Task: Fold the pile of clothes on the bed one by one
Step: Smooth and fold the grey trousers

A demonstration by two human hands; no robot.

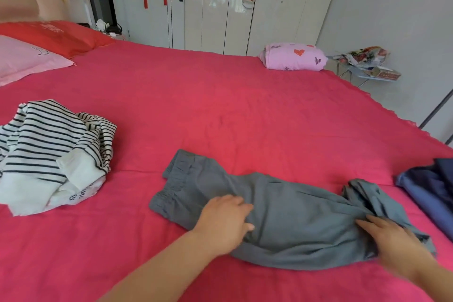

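The grey trousers [282, 218] lie on the red bed [220, 95] directly in front of us, and their long axis runs almost left to right. The elastic waistband [175, 179] is at the left and slightly farther from us. The leg ends [365, 193] are at the right, where they are bunched and not yet smooth.

Our left hand [224, 220] rests on the seat part of the trousers, just to the right of the waistband, with its fingers relaxed and nearly straight, pressing the cloth down. Our right hand [394, 240] lies on the cloth just below the bunched leg ends. It is blurred, but the fingers look stretched and point to the left, along the axis of the trousers, and we see no fold gripped in them.

So the right hand is the nearer one to the leg ends, and the waistband lies to its left, past the left hand. We judge that the next fold goes along this line: the leg ends are carried leftward over the middle, while the left hand holds the cloth in place.

The striped shirt [54, 154] waits unfolded at the left, well apart, and a navy garment [429, 186] lies near at the right.
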